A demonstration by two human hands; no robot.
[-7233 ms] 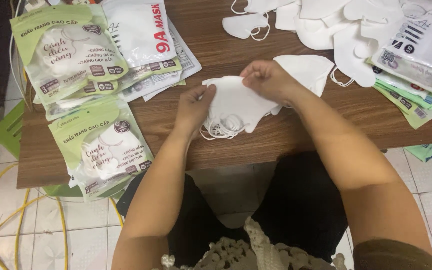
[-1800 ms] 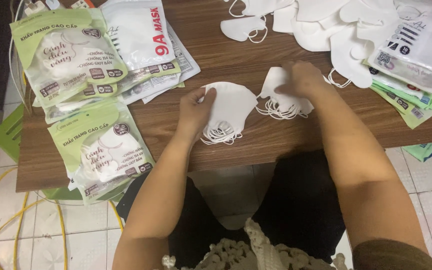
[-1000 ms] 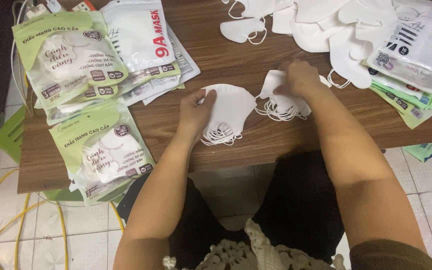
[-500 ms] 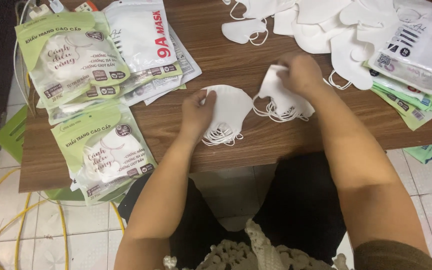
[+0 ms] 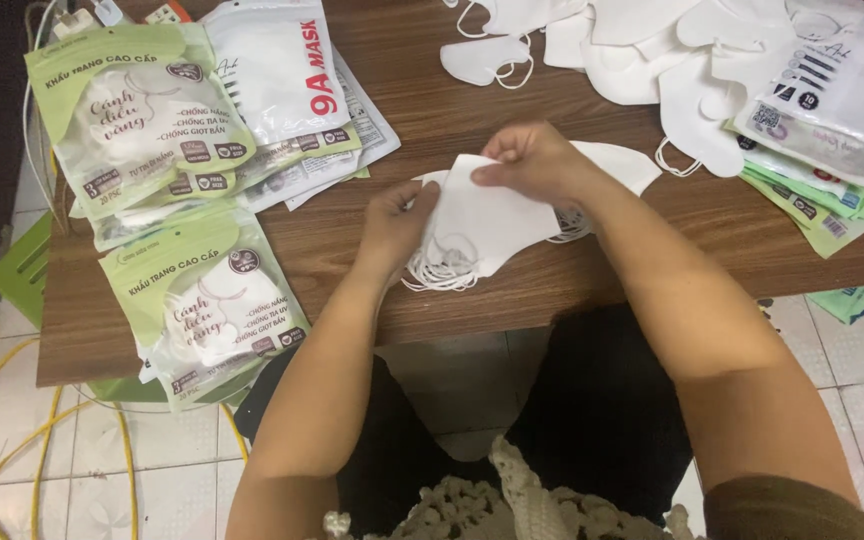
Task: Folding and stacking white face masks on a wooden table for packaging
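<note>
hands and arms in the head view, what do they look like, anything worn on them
Both hands, left and right, are bare: no gloves, rings, watch or bracelets show. The forearms are bare too. A brown sleeve edge shows at the right upper arm, at the bottom of the frame.

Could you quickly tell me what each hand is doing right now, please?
Left hand: closed on the left edge of the white masks.
Right hand: pinching the masks' top edge.

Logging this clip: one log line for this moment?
left hand: holds mask stack | right hand: on stack's top edge | table: loose masks, green packs
</note>
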